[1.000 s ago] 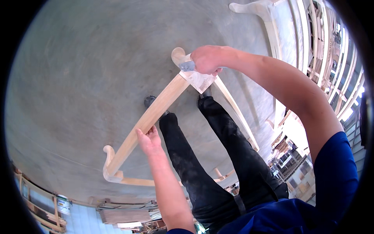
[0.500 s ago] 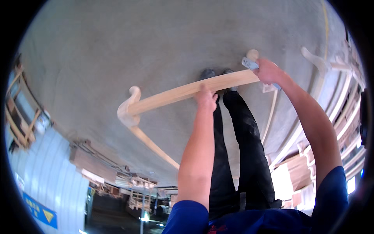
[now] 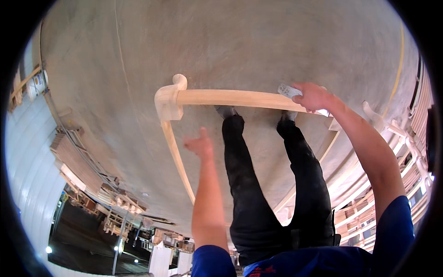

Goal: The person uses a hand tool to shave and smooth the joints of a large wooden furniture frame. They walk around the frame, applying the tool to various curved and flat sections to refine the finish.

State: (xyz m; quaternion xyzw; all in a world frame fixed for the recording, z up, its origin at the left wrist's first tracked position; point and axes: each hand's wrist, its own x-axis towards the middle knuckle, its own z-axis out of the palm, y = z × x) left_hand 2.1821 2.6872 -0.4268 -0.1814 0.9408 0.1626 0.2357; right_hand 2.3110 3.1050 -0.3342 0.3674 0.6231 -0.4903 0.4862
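A pale wooden frame stands over the floor across in front of my legs. Its top rail runs nearly level from a carved, curled corner block on the left to the right side, where my hand covers it in part. My right hand is closed around a long, flat, light-grey tool whose exact kind I cannot make out; the hand is at the rail's right part. My left hand, slightly blurred, hangs below and apart from the rail, thumb and fingers spread, nothing in it. A thin leg drops from the corner block.
More curved wooden parts stand at the right, beside stacked wood. At the left lie stacked boards near a pale wall and a white bucket. My shoes are beneath the rail. A yellow line marks the concrete floor.
My left hand has come off the rail and moved left and toward me. The rail now looks more level. My right hand keeps its hold on the grey tool.
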